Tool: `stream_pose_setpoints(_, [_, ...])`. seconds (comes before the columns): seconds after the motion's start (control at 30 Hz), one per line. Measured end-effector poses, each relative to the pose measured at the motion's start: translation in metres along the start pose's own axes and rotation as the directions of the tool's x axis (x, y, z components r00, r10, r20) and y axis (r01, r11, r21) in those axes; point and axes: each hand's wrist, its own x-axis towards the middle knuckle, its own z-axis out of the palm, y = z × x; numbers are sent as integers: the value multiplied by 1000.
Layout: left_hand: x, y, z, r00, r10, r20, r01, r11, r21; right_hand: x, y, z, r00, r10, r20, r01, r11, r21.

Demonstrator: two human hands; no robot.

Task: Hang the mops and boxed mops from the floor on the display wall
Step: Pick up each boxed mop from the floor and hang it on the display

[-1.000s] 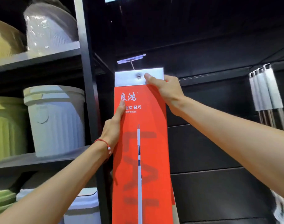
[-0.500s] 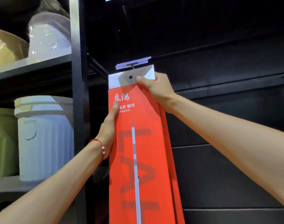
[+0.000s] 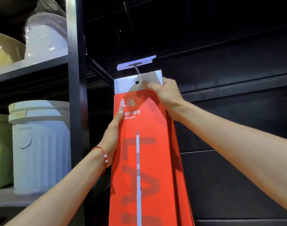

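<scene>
"良鸿" and "轻巧" on red box (image 3: 149,160)

I see dark shelving unit (image 3: 76,98) left of my left hand (image 3: 113,134). Lower shelf (image 3: 7,197): white ribbed bin (image 3: 41,144), green bin (image 3: 0,150) beside it. Upper shelf (image 3: 30,66): wrapped pale container (image 3: 44,36), yellowish bowl (image 3: 5,48). Black slat wall (image 3: 221,79) behind my right hand (image 3: 165,93), its hook (image 3: 137,71) through red mop box (image 3: 147,152) tab.

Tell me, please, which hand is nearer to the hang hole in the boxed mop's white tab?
Right. The right hand pinches the white tab, its thumb tip just beside the hang hole. The left hand grips the red boxed mop lower, on its left edge.
</scene>
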Motion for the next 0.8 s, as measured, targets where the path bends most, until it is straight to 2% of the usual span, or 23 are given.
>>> stream_pose_setpoints(0.27, [4,-2,-2,1000,2,27,-3,999,35,-9,-3,-7,1000,-12,7,12,1000,20])
stream_pose_setpoints(0.6, [6,0,-3,1000,23,14,-23,998,53,1,3,-4,999,17,-47,-19,999,-32])
stream_pose_setpoints(0.8, [5,-7,-2,1000,-16,-13,17,999,45,-4,12,-2,995,-30,-93,19,993,-113])
